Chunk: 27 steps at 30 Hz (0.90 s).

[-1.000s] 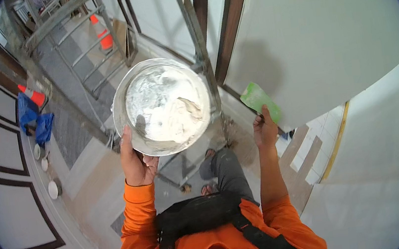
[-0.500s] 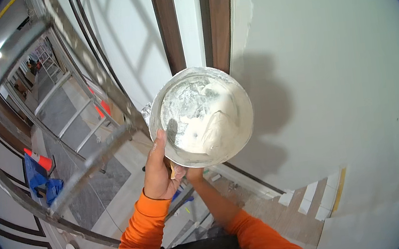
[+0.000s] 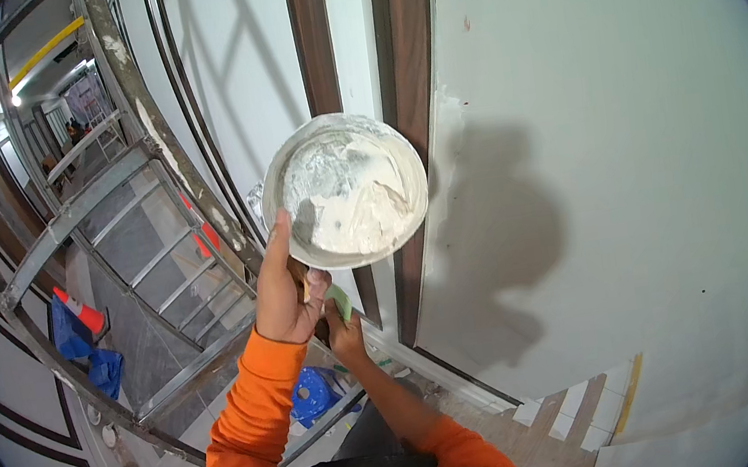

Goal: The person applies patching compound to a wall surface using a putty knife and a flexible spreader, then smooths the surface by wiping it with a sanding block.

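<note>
Left hand (image 3: 284, 302): fingers gripping pan (image 3: 349, 261) at 7 o'clock, paste (image 3: 370, 220) inside. Right hand (image 3: 344, 338), 6 o'clock: fingers closed round green scraper (image 3: 340, 300).

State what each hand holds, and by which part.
The left hand holds the round pan by its near-left side, thumb over the rim. The right hand holds the green scraper; which part it grips is hidden.
</note>
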Tool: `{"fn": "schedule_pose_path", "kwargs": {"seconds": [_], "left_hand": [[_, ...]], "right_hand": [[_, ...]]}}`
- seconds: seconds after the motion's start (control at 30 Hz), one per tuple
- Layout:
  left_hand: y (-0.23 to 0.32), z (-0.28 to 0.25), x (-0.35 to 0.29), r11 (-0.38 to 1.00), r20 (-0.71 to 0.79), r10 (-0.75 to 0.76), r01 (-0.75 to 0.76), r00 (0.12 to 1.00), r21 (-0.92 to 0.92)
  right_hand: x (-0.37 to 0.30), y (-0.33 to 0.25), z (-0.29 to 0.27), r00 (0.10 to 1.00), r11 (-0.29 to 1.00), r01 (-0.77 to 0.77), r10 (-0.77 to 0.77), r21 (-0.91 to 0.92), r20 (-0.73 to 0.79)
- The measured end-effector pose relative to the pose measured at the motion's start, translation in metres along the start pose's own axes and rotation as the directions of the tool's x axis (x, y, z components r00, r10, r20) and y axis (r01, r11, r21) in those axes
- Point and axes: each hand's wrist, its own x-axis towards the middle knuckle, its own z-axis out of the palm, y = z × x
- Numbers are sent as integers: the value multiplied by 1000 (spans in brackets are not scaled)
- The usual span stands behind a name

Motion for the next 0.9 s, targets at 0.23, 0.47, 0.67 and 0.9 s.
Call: {"fn": "schedule_pose_path", "kwargs": {"seconds": [0.23,0.47,0.67,0.9], "left_hand": [[-5,-7,-11,998,33,68,-67,997,-16],[-3,-13,11,999,-22,-43,42,999,-28],[80,25,19,947,65,-299,305,952,-98],[124,49,15,921,229,-356,382,906,-81]], "right_hand": [[-24,13,9,997,997,-65,63,38,34],[-48,41,-3,998,924,-49,35,-380,-43],[-96,-8,18,904,876,-417,373,-243,-206],[-127,11,-13,868,834,-460,351,-305,-351]]}}
